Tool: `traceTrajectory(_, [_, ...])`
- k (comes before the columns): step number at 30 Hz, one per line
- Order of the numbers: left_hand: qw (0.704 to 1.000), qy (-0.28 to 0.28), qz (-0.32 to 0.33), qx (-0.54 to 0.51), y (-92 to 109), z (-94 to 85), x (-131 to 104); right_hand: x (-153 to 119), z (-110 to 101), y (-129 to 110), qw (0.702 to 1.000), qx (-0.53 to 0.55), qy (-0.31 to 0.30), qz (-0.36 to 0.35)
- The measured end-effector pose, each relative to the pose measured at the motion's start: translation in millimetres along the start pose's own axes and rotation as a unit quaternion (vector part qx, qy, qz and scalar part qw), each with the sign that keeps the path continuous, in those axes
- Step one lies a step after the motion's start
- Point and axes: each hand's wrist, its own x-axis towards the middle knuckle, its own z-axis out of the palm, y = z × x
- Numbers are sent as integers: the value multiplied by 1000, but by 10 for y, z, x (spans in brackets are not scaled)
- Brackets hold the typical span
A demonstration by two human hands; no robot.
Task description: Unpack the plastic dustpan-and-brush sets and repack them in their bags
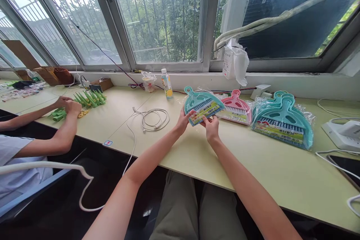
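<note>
One teal dustpan set (203, 109) sits clasped between left grip (183, 122) and right grip (212, 127).

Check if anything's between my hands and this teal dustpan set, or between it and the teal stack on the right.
Nothing visible separates your left hand or right hand from the teal dustpan set; both hold it. Between it and the teal stack, the pink dustpan set sits on the table.

Pale yellow-green table (295, 180) runs along low white wall (197, 78); grey-framed windows (168, 18) above, daylight comes in. Outside: metal bars (154, 7), green trees (180, 39), AC unit (264, 7) at right.
</note>
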Motion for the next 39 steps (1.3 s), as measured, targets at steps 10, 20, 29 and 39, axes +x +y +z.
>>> traceTrajectory(10, [987,-132,-71,51,52,156,-135,7,-67,-213,998,53,19,-39])
traceTrajectory(20, [986,-44,-33,157,107,-51,0,-55,12,-109,1000,21,3,-3])
traceTrajectory(29, [980,-82,-68,171,102,-150,55,23,-49,-40,998,-43,12,33])
traceTrajectory(39, [989,-3,-133,62,282,-555,207,43,-291,-245,850,-462,-18,-254])
